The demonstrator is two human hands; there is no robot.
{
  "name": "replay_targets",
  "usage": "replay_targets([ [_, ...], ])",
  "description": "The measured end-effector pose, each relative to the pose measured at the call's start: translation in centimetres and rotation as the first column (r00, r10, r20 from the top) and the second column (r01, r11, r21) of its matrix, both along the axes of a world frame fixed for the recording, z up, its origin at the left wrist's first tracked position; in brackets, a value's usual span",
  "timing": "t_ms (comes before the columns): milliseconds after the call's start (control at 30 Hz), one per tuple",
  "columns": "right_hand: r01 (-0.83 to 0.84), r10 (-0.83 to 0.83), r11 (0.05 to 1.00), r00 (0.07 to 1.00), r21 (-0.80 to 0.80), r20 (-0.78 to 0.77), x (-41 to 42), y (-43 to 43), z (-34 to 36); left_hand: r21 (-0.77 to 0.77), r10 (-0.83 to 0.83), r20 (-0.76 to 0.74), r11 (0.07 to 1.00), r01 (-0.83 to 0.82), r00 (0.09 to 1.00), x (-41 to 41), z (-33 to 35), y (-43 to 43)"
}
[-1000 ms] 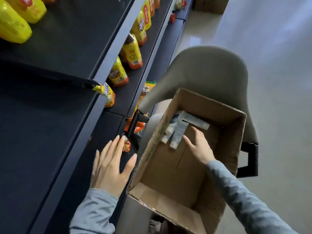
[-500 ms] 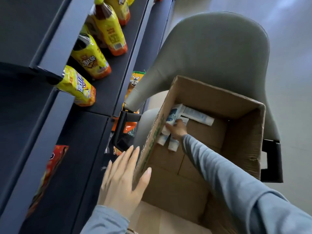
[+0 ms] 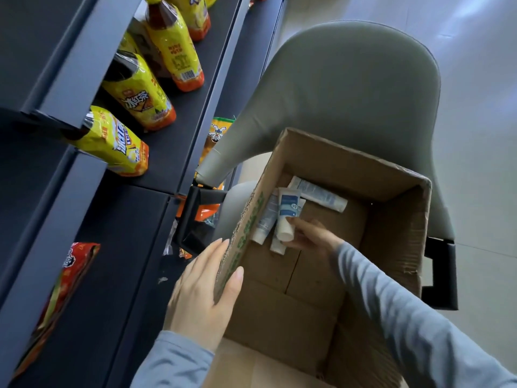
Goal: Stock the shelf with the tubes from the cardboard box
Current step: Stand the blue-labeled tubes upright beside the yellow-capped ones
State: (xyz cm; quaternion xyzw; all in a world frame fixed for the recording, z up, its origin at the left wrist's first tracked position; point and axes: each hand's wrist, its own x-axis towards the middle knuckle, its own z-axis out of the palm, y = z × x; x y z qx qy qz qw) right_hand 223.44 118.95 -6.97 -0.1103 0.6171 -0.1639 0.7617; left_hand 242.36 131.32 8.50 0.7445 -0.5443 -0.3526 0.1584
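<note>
An open cardboard box (image 3: 397,228) rests on a grey chair. Inside it, at the far left corner, lie a few white and blue tubes (image 3: 319,195). My right hand (image 3: 310,236) reaches down into the box and is shut on one white tube with a blue label (image 3: 288,211), lifting its cap end off the others. My left hand (image 3: 204,292) lies open against the box's left wall, thumb over the rim. The dark shelf (image 3: 117,247) stands to the left of the box.
Yellow iced-tea bottles (image 3: 134,96) lie in a row on the upper shelf. A red snack bag (image 3: 67,278) sits at the lower left. Orange snack packs show between shelf and grey chair (image 3: 349,88). Pale floor lies to the right.
The view has tilted down and closer. My right hand went deeper into the box, closed on a tube and raised it. My left hand moved from the shelf edge onto the box wall.
</note>
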Motion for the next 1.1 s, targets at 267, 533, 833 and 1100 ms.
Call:
replay_targets([
  [267, -0.019, 0.042, 0.996, 0.957, -0.083, 0.287, -3.2, 4.8, 5.1, -0.063, 0.073, -0.112, 0.995, -0.080, 0.991, -1.6, -0.6, -1.7],
  [533, -0.021, 0.150, 0.967, 0.856, -0.255, 0.495, 1.0, 7.2, 10.2, 0.069, 0.302, -0.258, 0.953, -0.294, 0.918, -2.8, -1.2, -3.3],
  [833, -0.103, 0.252, 0.938, 0.858, -0.330, 0.447, 2.8, 7.4, 11.6, 0.157, 0.494, -0.538, 0.855, -0.495, 0.683, -1.7, -0.4, -3.4],
  [1100, -0.096, 0.212, 0.935, 0.923, -0.342, 0.320, 0.8, 6.3, 8.7, 0.174, 0.528, -0.648, 0.804, -0.569, 0.549, -1.0, -0.1, -3.2],
])
